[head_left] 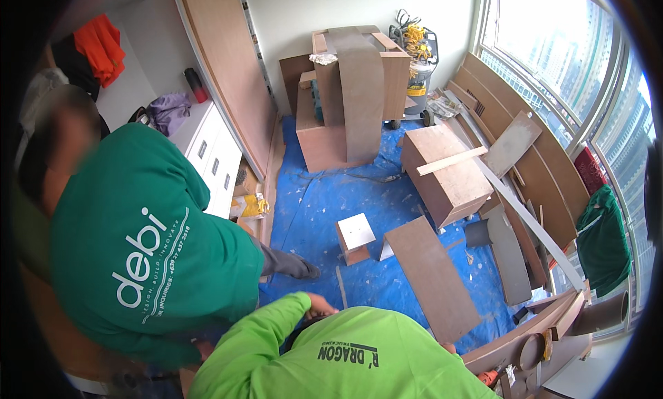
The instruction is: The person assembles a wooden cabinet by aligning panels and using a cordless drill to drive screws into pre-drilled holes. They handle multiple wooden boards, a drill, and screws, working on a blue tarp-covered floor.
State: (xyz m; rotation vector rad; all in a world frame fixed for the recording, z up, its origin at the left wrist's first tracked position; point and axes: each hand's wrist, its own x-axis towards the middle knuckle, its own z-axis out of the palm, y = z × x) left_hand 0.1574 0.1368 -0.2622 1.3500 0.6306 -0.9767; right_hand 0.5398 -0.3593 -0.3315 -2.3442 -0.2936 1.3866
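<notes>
My left hand [320, 306] comes out of a lime-green sleeve just beyond my shirt front [373, 357]. Its fingers are partly hidden, and I see nothing held in it. Only a small part of my right hand [449, 347] shows past the shirt, at the near end of a long brown board [434, 280]. Whether it grips or merely touches the board is hidden. The board slants away over blue floor sheeting [311, 212]. Just left of its far end stands a small box-shaped piece [355, 237] with a white top.
A person in a dark green shirt [159, 233] bends at my left, beside white drawers [214, 157]. A wooden cabinet box [445, 174] carries a loose strip [452, 160]. Stacked cabinets [328, 137] stand at the back. Boards [528, 143] lean below the windows at right.
</notes>
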